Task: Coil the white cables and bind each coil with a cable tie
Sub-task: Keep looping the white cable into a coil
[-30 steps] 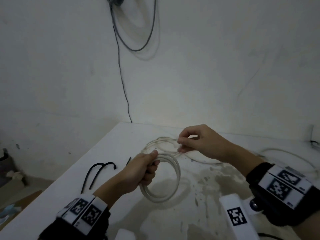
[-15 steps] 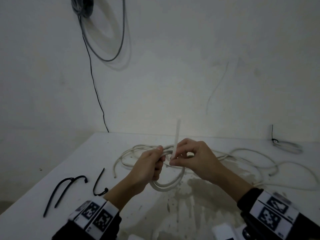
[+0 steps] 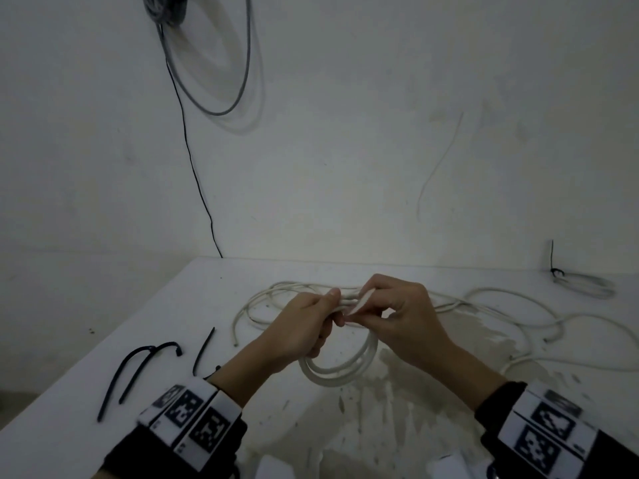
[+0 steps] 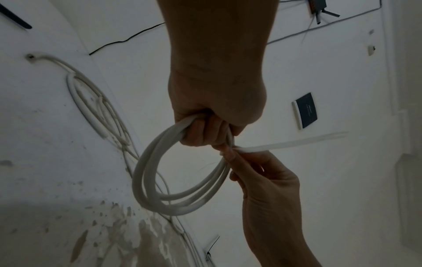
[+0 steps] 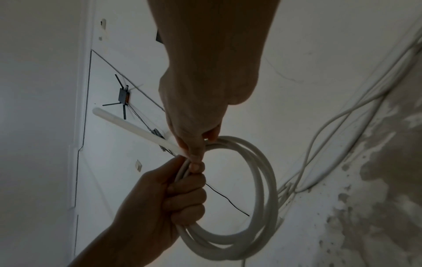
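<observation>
A small coil of white cable [image 3: 340,373] hangs above the table, gripped at its top in my left hand [image 3: 311,326]. The same coil [image 4: 146,180] shows as about three loops in the left wrist view. My right hand [image 3: 397,312] is pressed up against the left one. It pinches a straight white end piece [image 3: 361,300] right at the coil's top. In the wrist views this end piece [image 4: 285,144] [image 5: 132,128] sticks out sideways from the pinch. Whether it is the cable's free end or a white tie, I cannot tell.
Black cable ties [image 3: 138,361] and one more [image 3: 204,347] lie on the white table [image 3: 69,426] to the left. Loose white cable [image 3: 518,305] sprawls behind and to the right. A coil bound with a black tie [image 3: 584,283] lies at the far right. A dark cable [image 3: 193,167] hangs on the wall.
The hands have come together over the coil. The white end piece, upright half a second ago, is now tipped down between the fingers. A second ago the right hand held cable farther back.
</observation>
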The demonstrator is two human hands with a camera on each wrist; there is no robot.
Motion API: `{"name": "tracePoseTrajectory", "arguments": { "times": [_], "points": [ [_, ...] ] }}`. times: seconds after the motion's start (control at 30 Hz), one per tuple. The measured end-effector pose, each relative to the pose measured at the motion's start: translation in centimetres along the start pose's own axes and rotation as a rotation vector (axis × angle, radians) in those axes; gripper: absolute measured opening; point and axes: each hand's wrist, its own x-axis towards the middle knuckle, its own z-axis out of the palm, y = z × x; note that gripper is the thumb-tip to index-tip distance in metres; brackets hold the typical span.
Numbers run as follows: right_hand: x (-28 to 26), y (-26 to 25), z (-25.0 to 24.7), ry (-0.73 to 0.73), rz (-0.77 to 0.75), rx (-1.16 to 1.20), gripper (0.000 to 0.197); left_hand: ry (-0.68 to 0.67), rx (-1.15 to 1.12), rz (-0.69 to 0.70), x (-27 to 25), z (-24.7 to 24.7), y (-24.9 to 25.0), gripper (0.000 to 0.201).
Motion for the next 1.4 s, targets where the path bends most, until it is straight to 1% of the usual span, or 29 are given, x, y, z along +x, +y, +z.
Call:
{"name": "tracePoseTrajectory", "arguments": {
  "times": [0.1,0.2,0.27,0.33,0.43,0.57,0.63,0.77,0.87,0.93,1.0,1.13,1.27,1.4],
  "points": [
    [-0.5,0.1,0.2,0.046,-0.017,-0.006,0.01,0.017,0.044,0.025,0.1,0.3,0.0,0.044],
    [-1.0,0.1,0.1,0.095,0.0,0.009,0.008,0.028,0.074,0.078,0.1,0.8,0.0,0.036],
    [-1.4,-0.1,0.2,0.129,0.065,0.036,0.009,0.049,0.094,0.138,0.2,1.2,0.1,0.034],
    [-1.6,-0.5,0.1,0.155,0.164,0.102,0.008,0.083,0.106,0.199,0.4,1.7,0.1,0.035],
    [-1.3,-1.7,-0.4,0.184,0.326,0.271,0.004,0.15,0.131,0.277,0.8,2.2,0.1,0.035],
    [-0.4,-3.0,-1.2,0.263,0.54,0.582,0.016,0.225,0.149,0.374,1.2,2.5,0.3,0.034],
    [0.0,-3.4,-1.3,0.296,0.602,0.707,0.015,0.257,0.152,0.415,1.3,2.5,0.4,0.031],
    [0.5,-4.0,-1.6,0.301,0.686,0.914,0.03,0.299,0.148,0.491,1.4,2.6,1.1,0.028],
    [1.1,-4.2,-1.8,0.339,0.772,1.005,0.034,0.325,0.142,0.517,1.4,2.6,1.4,0.027],
    [1.4,-4.3,-1.7,0.376,0.779,0.992,0.042,0.346,0.138,0.52,1.5,2.6,1.5,0.027],
    [1.7,-4.4,-1.6,0.396,0.769,0.937,0.045,0.352,0.142,0.524,1.6,2.7,1.6,0.029],
    [1.9,-4.5,-1.4,0.398,0.745,0.855,0.035,0.365,0.146,0.533,1.7,2.6,1.9,0.03],
    [1.9,-4.5,-1.4,0.392,0.734,0.827,0.04,0.37,0.151,0.547,1.8,2.6,1.9,0.027],
    [2.0,-4.6,-1.4,0.395,0.744,0.807,0.039,0.366,0.177,0.564,1.8,2.6,1.8,0.028]
  ]
}}
